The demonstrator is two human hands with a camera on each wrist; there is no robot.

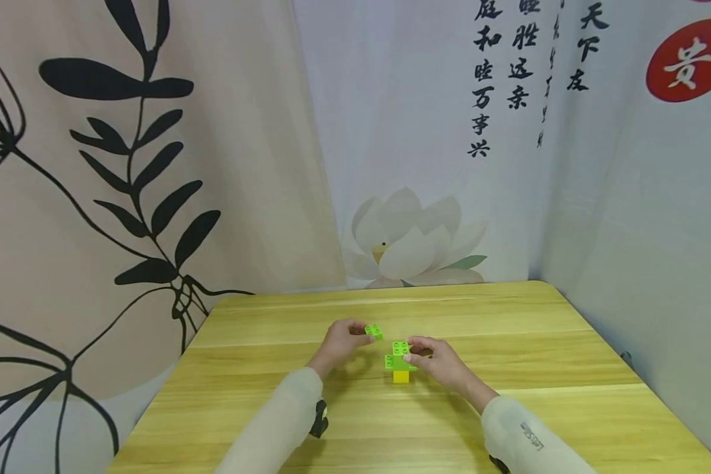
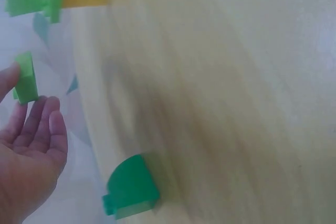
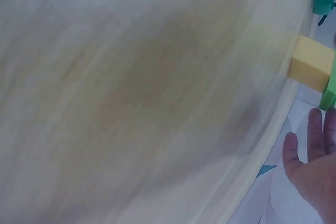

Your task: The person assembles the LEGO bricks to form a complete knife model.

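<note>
Between thumb and fingers my left hand (image 1: pixel 340 343) pinches a small light green brick (image 1: pixel 374 332), held up to the left of a little stack. That stack has a yellow brick (image 1: pixel 401 376) at its base, with a wider light green brick (image 1: pixel 389 362) across it and a studded light green brick (image 1: pixel 399 349) on top. My right hand (image 1: pixel 441 362) holds the stack's right side by thumb and fingertips. In the right wrist view, the fingers (image 3: pixel 316 135) are close beside the green part, which is cut off by the frame edge.
A dark green curved brick (image 2: pixel 132 188) stands on the table in the left wrist view; the head view does not show it. The wooden table (image 1: pixel 261 329) reaches back to a printed curtain (image 1: pixel 261 164). Another curtain (image 1: pixel 640 230) hangs along the right.
</note>
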